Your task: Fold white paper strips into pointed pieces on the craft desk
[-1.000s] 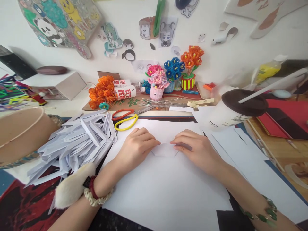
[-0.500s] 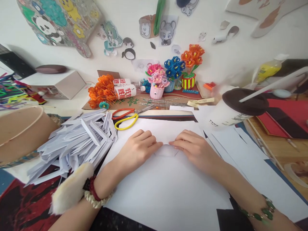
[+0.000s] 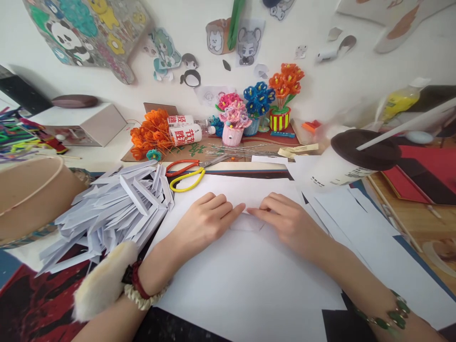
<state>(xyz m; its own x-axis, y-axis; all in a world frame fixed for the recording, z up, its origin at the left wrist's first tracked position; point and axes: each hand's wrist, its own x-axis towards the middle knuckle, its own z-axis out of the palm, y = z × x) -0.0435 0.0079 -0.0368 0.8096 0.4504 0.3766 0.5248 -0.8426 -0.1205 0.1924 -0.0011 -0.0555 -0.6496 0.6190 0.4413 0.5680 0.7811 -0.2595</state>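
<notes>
A broad white sheet [image 3: 249, 275] spans the surface, right of heaped folded paper strips [image 3: 117, 209]. The left hand [image 3: 206, 218] and right hand [image 3: 290, 221], fingers narrowed, hold the far edge of a small folded paper [image 3: 246, 222] at center, near side of the scissors [image 3: 187, 180]. Likely light, pliable and easily creased, it suits fingertip holds along the fold.

The small folded piece of thin white paper [image 3: 246, 222] looks smooth and matt, like the large flat sheet of white paper [image 3: 249, 275] under it. The heap of narrow folded white paper strips [image 3: 117, 209] is matt, with crisp creases. The open scissors with red and yellow handles [image 3: 187, 180] have grey metal blades and smooth, slightly shiny grips. The dark brown domed cup lid [image 3: 365, 148] looks like smooth plastic; the elongated cream-white wrist ornament [image 3: 107, 280] is fluffy.
</notes>
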